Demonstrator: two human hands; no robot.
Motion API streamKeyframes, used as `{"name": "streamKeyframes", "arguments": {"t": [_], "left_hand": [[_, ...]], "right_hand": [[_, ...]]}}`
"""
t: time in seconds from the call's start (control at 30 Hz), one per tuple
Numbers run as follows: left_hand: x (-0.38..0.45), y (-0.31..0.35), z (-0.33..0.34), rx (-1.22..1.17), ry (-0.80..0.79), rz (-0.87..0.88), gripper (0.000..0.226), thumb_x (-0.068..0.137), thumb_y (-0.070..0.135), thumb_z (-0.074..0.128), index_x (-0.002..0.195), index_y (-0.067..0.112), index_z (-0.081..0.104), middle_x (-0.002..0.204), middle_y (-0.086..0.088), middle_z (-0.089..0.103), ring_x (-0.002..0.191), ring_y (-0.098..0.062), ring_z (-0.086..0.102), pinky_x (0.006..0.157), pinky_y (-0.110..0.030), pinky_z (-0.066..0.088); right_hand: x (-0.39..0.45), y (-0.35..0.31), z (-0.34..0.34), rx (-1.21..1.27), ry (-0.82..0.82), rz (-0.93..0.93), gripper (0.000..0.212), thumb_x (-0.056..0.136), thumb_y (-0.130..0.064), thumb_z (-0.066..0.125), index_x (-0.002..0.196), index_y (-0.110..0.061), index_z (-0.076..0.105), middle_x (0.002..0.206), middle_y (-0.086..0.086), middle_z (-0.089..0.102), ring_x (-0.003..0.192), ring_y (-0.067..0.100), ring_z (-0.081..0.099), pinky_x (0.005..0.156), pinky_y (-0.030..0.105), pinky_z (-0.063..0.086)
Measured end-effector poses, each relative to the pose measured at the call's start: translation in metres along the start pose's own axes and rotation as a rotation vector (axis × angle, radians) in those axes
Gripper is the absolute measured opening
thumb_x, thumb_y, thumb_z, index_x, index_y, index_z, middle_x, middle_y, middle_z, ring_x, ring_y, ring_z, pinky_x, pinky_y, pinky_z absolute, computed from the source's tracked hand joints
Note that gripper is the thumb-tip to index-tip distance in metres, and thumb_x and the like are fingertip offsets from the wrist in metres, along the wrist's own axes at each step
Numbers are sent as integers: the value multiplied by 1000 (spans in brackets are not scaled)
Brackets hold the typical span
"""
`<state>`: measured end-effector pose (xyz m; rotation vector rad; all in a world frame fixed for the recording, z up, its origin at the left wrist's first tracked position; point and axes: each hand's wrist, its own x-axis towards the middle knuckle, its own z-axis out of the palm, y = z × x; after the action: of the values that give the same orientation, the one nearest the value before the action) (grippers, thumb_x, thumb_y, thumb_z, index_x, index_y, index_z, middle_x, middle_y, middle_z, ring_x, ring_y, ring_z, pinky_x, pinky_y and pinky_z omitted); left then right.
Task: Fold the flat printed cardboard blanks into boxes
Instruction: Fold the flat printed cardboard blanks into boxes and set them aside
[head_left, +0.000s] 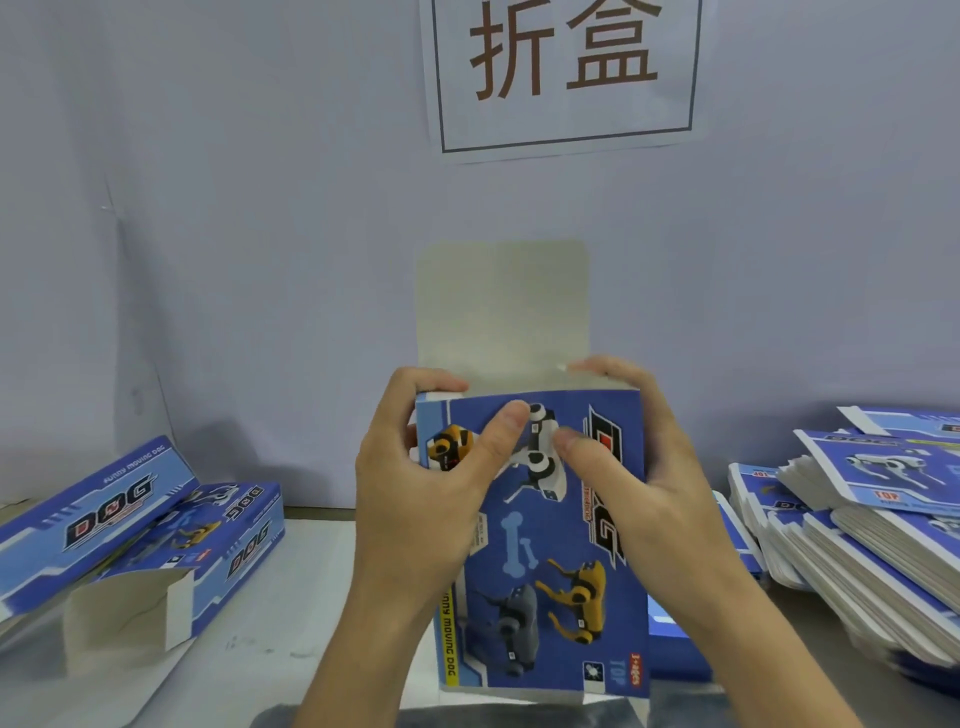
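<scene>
I hold a blue printed cardboard box (550, 561) with robot-dog pictures upright in front of me. Its plain grey top flap (503, 306) stands open, pointing up. My left hand (415, 483) grips the box's upper left corner, thumb on the printed front and fingers curled over the top edge. My right hand (634, 467) grips the upper right corner the same way, thumb on the front panel. The box's lower end sits near the table's front edge.
Two folded blue boxes (130, 535) lie at the left, one with an open grey flap. A fanned stack of flat printed blanks (857, 525) fills the right side. A paper sign (563, 73) hangs on the wall behind the grey table (280, 623).
</scene>
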<state>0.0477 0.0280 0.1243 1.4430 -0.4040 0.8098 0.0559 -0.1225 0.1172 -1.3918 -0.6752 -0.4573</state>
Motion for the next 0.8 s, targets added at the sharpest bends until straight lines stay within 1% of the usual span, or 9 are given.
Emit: {"name": "streamKeyframes", "arguments": {"t": [0.1, 0.2, 0.27, 0.33, 0.47, 0.53, 0.67, 0.73, 0.8], "left_hand": [[0, -4, 0, 40, -27, -21, 41, 68, 50, 77, 95, 28, 55, 90, -10, 70, 73, -24, 75, 51, -31, 59], [-1, -4, 0, 1, -51, -51, 41, 75, 58, 77, 92, 28, 55, 87, -11, 69, 72, -24, 75, 52, -30, 58], [-2, -3, 2, -64, -55, -88, 41, 84, 63, 65, 89, 23, 55, 78, -13, 64, 69, -23, 72, 53, -34, 58], [-2, -2, 3, -76, -10, -115, 40, 94, 57, 50, 87, 17, 53, 67, -17, 56, 61, -24, 65, 51, -34, 52], [2, 2, -1, -77, 27, -144, 21, 89, 29, 45, 74, 19, 55, 80, -29, 56, 62, -31, 64, 54, -40, 47], [2, 2, -3, -86, 25, -151, 17, 84, 26, 41, 79, 28, 57, 82, -21, 62, 65, -29, 63, 57, -43, 47], [2, 1, -1, -167, 2, -181, 42, 99, 16, 41, 119, 52, 49, 92, -11, 66, 73, -25, 62, 62, -43, 52], [3, 1, -2, -165, -29, -179, 45, 91, 25, 44, 125, 54, 50, 94, -11, 66, 67, -22, 65, 53, -36, 54], [4, 3, -2, -156, -24, -162, 43, 82, 28, 43, 116, 50, 57, 93, -14, 67, 62, -23, 63, 48, -33, 51]], "right_hand": [[-2, 0, -3, 33, -25, 58, 23, 89, -28, 65, 109, -30, 52, 82, 1, 70, 71, 20, 73, 57, 30, 58], [-4, -1, -4, 119, -45, 119, 37, 84, -55, 56, 109, -27, 52, 88, 18, 66, 77, 32, 70, 65, 55, 58], [-3, -4, -3, 97, -15, 141, 47, 83, -68, 46, 104, -27, 56, 89, 28, 61, 75, 38, 66, 71, 64, 54], [0, -7, 0, 53, 45, 154, 47, 84, -68, 43, 98, -26, 59, 82, 28, 61, 71, 43, 65, 65, 62, 54], [4, -8, 2, -24, 126, 136, 25, 79, -42, 47, 87, -22, 59, 57, 2, 56, 51, 17, 61, 42, 27, 45], [3, -9, 5, -3, 143, 154, 20, 76, -37, 46, 92, -31, 56, 63, 0, 56, 51, 18, 57, 41, 26, 42], [3, -10, 6, 3, 149, 157, 53, 75, -36, 47, 127, -50, 48, 67, -8, 59, 47, 13, 54, 43, 22, 44], [4, -11, 6, 27, 110, 142, 46, 77, -35, 46, 121, -49, 56, 85, 3, 70, 58, 20, 62, 48, 27, 50], [2, -12, 6, 62, 124, 126, 35, 78, -33, 47, 110, -41, 59, 88, 14, 68, 63, 33, 64, 50, 34, 52]]}}
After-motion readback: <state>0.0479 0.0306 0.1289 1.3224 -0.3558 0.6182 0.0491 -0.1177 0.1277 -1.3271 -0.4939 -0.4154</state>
